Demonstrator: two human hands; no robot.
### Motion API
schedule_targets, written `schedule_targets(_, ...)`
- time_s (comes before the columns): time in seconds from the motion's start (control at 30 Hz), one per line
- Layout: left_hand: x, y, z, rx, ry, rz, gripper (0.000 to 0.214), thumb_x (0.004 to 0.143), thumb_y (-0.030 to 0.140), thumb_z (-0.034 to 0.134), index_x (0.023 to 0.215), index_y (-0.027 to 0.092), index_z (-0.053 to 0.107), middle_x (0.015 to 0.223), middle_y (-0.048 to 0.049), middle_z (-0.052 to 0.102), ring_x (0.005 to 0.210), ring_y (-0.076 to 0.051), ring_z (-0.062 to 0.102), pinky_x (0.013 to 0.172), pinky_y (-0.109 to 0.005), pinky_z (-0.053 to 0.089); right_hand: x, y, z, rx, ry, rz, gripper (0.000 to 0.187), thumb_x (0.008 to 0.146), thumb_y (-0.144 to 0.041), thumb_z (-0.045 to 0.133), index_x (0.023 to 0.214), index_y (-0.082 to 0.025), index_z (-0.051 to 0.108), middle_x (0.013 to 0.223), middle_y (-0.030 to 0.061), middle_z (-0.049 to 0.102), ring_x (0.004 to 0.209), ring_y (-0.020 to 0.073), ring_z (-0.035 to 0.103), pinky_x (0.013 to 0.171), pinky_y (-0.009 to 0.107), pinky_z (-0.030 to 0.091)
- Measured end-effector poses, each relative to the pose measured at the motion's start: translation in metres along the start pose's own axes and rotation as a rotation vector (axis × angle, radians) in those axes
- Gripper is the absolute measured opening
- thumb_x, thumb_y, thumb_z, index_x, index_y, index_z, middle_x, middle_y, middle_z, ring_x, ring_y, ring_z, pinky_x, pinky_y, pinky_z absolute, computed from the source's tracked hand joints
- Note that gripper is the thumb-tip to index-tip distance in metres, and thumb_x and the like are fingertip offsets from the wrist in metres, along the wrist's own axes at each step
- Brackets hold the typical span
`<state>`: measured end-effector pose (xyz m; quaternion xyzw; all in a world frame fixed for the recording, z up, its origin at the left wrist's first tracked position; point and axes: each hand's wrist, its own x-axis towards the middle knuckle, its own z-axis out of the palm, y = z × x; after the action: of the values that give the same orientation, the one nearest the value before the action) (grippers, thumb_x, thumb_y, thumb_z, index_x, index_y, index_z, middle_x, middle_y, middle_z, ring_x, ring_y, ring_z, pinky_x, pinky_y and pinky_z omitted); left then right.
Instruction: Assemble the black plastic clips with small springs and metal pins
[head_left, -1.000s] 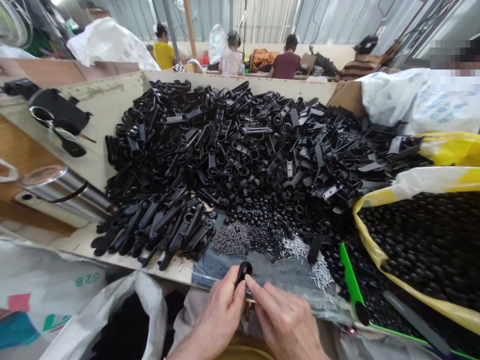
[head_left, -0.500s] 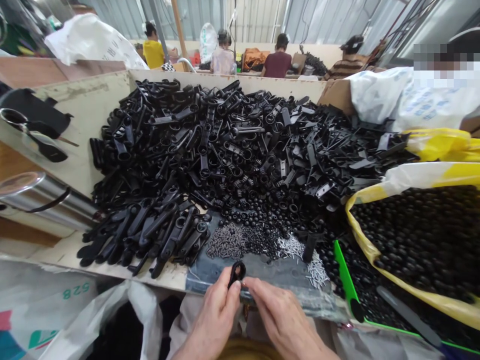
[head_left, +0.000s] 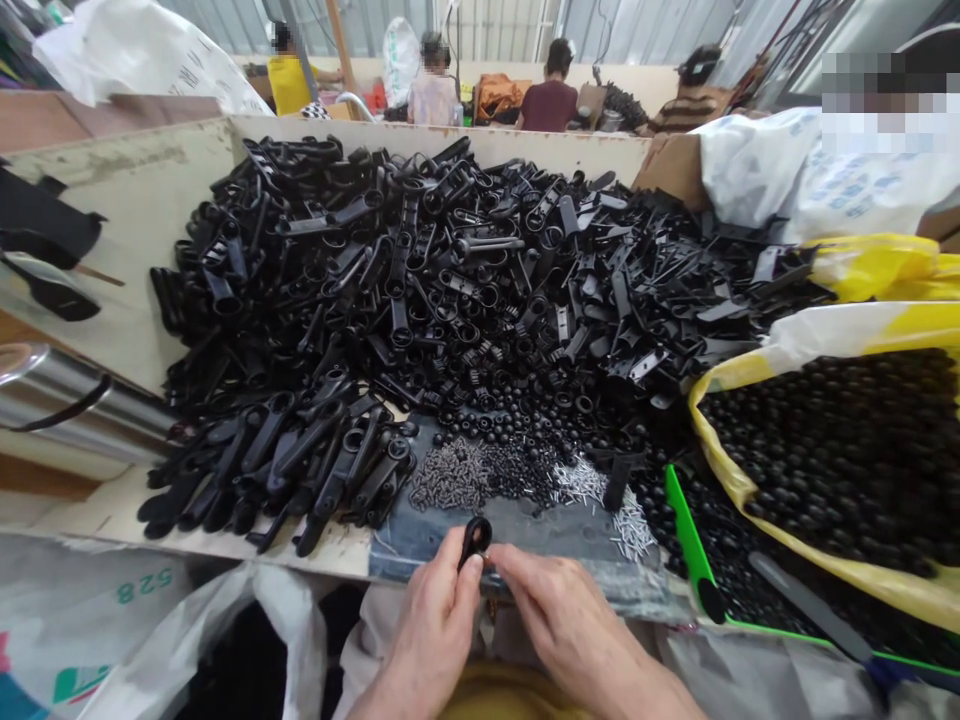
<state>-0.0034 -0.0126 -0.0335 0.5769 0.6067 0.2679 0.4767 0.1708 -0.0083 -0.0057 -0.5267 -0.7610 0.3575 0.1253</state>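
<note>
Head view: an inverted "528" marks the cut-off sack (head_left: 94, 605), while your left hand (head_left: 436, 605) pinches a black ringed part (head_left: 466, 543) near the desk's (head_left: 341, 550) edge, your right hand (head_left: 561, 608) beside it, its hold indiscernible.

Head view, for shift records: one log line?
left hand: gripping black part | right hand: close by, contact unclear | ahead: silver pins
</note>
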Motion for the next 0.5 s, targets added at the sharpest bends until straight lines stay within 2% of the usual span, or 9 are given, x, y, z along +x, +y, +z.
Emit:
schedule_targets(0.13, 0.004, 0.004, 0.001, 0.08, -0.002, 0.031, 0.037, 0.1, 0.043, 0.037, 0.117, 0.022, 0.062, 0.095, -0.0096, 0.079, 0.087, -0.027, 0.073, 0.077, -0.035, 0.052, 0.004, -0.006, -0.004, -0.152, -0.045, 0.061, 0.024, 0.098, -0.008, 0.044, 0.096, -0.021, 0.064, 0.077, 0.0026, 0.076, 0.067, 0.0189, 0.072, 0.057, 0.028, 0.033)
schedule_targets(0.23, 0.007, 0.002, 0.0, 0.097, -0.008, 0.037, 0.038, 0.099, 0.043, 0.037, 0.118, 0.021, 0.061, 0.1, -0.0119, 0.079, 0.09, -0.029, 0.074, 0.077, -0.036, 0.052, 0.005, -0.013, -0.004, -0.283, -0.052, 0.105, 0.025, 0.092, -0.004, 0.05, 0.101, -0.022, 0.065, 0.08, 0.0036, 0.078, 0.069, 0.0206, 0.074, 0.056, 0.029, 0.033)
schedule_targets(0.37, 0.01, -0.003, 0.001, 0.114, 0.008, 0.022, 0.034, 0.094, 0.044, 0.047, 0.117, 0.025, 0.063, 0.105, -0.0122, 0.08, 0.097, -0.033, 0.075, 0.079, -0.036, 0.051, 0.004, -0.028, -0.001, -0.422, 0.011, 0.091, 0.029, 0.087, 0.0, 0.054, 0.107, -0.018, 0.066, 0.082, 0.0071, 0.077, 0.074, 0.0255, 0.075, 0.06, 0.032, 0.045)
schedule_targets(0.43, 0.01, -0.006, 0.002, 0.189, 0.06, 0.024, 0.034, 0.092, 0.044, 0.051, 0.117, 0.025, 0.064, 0.096, -0.0121, 0.08, 0.093, -0.037, 0.075, 0.075, -0.036, 0.05, 0.005, -0.036, 0.003, -0.475, 0.036, 0.099, 0.023, 0.088, 0.0, 0.054, 0.1, -0.015, 0.067, 0.08, 0.0083, 0.075, 0.07, 0.0255, 0.074, 0.059, 0.033, 0.05)
schedule_targets(0.5, 0.009, -0.008, 0.005, 0.278, 0.126, 0.062, 0.034, 0.091, 0.043, 0.051, 0.116, 0.027, 0.066, 0.081, -0.0104, 0.078, 0.081, -0.039, 0.073, 0.067, -0.036, 0.045, 0.008, -0.042, 0.008, -0.488, 0.062, 0.103, 0.019, 0.09, -0.001, 0.053, 0.093, -0.014, 0.066, 0.076, 0.0085, 0.073, 0.064, 0.0239, 0.072, 0.054, 0.032, 0.051)
